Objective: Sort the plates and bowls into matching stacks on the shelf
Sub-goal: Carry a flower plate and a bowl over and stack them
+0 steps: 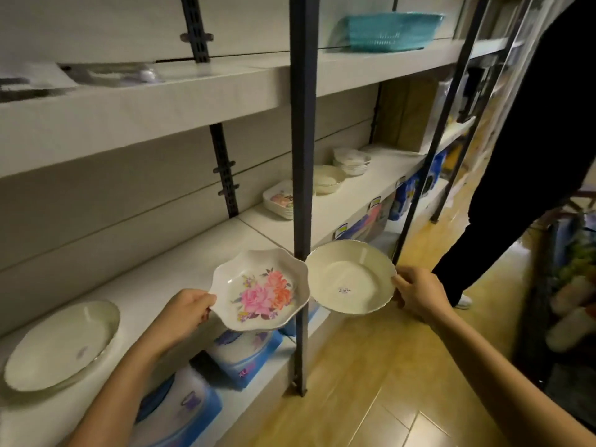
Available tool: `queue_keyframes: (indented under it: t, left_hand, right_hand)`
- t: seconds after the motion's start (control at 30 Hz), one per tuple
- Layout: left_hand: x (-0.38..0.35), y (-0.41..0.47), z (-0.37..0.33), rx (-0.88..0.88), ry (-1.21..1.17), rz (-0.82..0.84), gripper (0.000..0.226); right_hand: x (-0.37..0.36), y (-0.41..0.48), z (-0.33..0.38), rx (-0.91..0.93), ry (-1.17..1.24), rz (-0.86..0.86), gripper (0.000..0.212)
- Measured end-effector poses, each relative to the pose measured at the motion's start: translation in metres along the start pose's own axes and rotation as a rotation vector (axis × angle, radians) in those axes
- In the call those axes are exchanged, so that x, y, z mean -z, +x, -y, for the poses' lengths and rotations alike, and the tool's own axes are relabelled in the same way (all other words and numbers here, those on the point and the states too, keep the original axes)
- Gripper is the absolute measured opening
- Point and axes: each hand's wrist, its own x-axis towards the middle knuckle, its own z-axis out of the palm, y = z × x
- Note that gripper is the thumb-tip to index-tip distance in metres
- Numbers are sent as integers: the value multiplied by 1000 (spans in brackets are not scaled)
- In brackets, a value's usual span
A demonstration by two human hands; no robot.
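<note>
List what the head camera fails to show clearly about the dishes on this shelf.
- Square white dishes with a printed picture: right part hidden behind the dark metal upright.
- Price sticker on the plain cream plate in the right hand: text too small.
- Stack of small white bowls: too distant to count.
- Items on the upper shelf, left: blurred.

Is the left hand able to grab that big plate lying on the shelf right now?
Probably not yet. The left hand is busy pinching the flowered dish. The way to the big plate looks free, though, once that dish is set down.
</note>
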Motion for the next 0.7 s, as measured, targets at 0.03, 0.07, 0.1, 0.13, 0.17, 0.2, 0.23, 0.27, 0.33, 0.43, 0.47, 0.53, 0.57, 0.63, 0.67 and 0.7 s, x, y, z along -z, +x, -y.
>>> queue_keyframes:
  t: [0.03,0.07,0.1,0.13,0.17,0.2,0.23,0.27,0.33,0.43,0.47,0.53,0.57,0.63,0.67,0.7]
  left_hand:
    - [-15,6,-10,-9,3,-5,39]
    - [-29,12,-19,-14,8,-11,40]
    - [-43,18,-28,-12,16,-12,39]
    - [-56,25,-37,-13,25,-3,38]
    - [-68,33,-47,-17,30,8,38]
    - [-79,41,-56,-22,35,17,38]
    - [-89,49,-65,-24,39,21,38]
    - [-99,56,-75,-26,45,22,38]
    - [-116,71,-93,-27,56,23,36]
    - [-137,95,-115,-19,57,14,36]
    - [-143,104,-122,-21,51,15,37]
    - [-155,122,-134,-19,53,17,38]
    - [-161,132,-140,-17,58,15,38]
    - [-173,153,-152,-7,59,0,39]
    - [-178,164,-158,-1,59,-6,38]
    - [-182,176,-164,5,53,-8,38]
  right_hand:
    - [9,8,-12,-6,-2,-17,24]
    - [19,17,-23,-7,-11,-32,24]
    - [28,25,-33,-8,-24,-42,24]
    - [37,33,-42,-10,-35,-53,23]
    - [44,41,-52,-14,-35,-63,23]
    - [50,50,-61,-20,-26,-71,24]
    - [56,57,-69,-27,-15,-77,24]
    - [60,64,-77,-33,-4,-86,23]
    - [68,78,-91,-51,21,-109,23]
    - [80,104,-108,-66,16,-138,24]
    - [84,114,-112,-67,12,-141,25]
    - [90,134,-120,-70,8,-144,26]
    - [93,145,-123,-74,5,-145,26]
    - [97,171,-129,-83,-2,-144,26]
    - [99,185,-130,-85,3,-143,27]
    - [100,199,-131,-88,13,-141,27]
